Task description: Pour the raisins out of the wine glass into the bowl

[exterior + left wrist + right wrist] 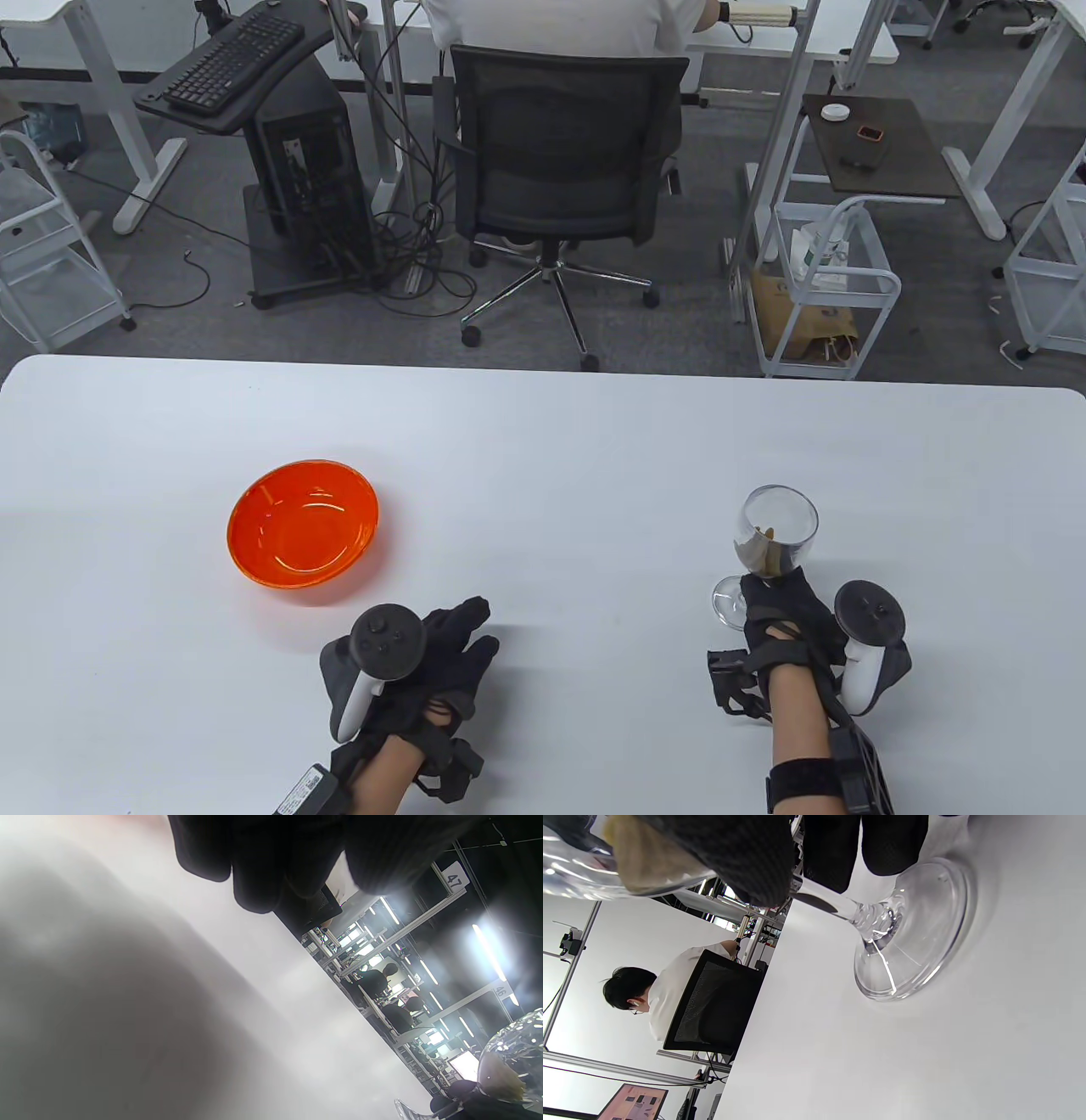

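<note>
An orange translucent bowl [303, 533] sits empty on the white table [543, 441], left of centre. A clear wine glass [774, 535] with brownish raisins [764, 553] in its bottom stands at the right. My right hand [776, 598] grips the glass around the stem and lower cup. In the right wrist view the glass foot [916, 929] sits at the table surface and my fingers [746, 861] wrap the stem. My left hand [475, 632] rests on the table in front of the bowl, fingers stretched out and holding nothing; the left wrist view shows the glass [513, 1056] far off.
The table's far edge runs across the middle of the table view. Beyond it are an office chair [564, 161] with a seated person, a computer stand [297, 144] and wire carts [827, 289]. Bare table lies between the bowl and the glass.
</note>
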Motion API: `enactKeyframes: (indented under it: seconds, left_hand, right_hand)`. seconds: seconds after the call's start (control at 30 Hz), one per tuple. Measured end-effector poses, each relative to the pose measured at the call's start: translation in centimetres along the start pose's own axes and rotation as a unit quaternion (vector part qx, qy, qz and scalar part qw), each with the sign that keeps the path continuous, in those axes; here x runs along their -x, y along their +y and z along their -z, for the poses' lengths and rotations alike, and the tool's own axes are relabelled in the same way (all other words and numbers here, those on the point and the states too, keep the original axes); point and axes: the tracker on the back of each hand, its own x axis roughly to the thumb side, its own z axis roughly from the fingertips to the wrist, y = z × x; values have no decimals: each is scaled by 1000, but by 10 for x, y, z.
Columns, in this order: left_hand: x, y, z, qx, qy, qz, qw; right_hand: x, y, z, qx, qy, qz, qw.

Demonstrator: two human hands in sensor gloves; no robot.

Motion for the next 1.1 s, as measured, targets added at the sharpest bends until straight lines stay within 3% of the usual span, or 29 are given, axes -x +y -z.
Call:
enactKeyframes:
  seconds: [0.67,0.93,1.1]
  left_hand:
    - [-5,-3,0,-6,-19,-17,1000]
    - [-18,8,20,-5,1,-36,999]
    - [-5,0,28,-2,5,-90,996]
  right_hand:
    - [-8,10,-13,-60,-37,42,997]
    - [-9,16,-17,-71,-48,35,996]
    - [-10,15,-20,-72,-55,24,996]
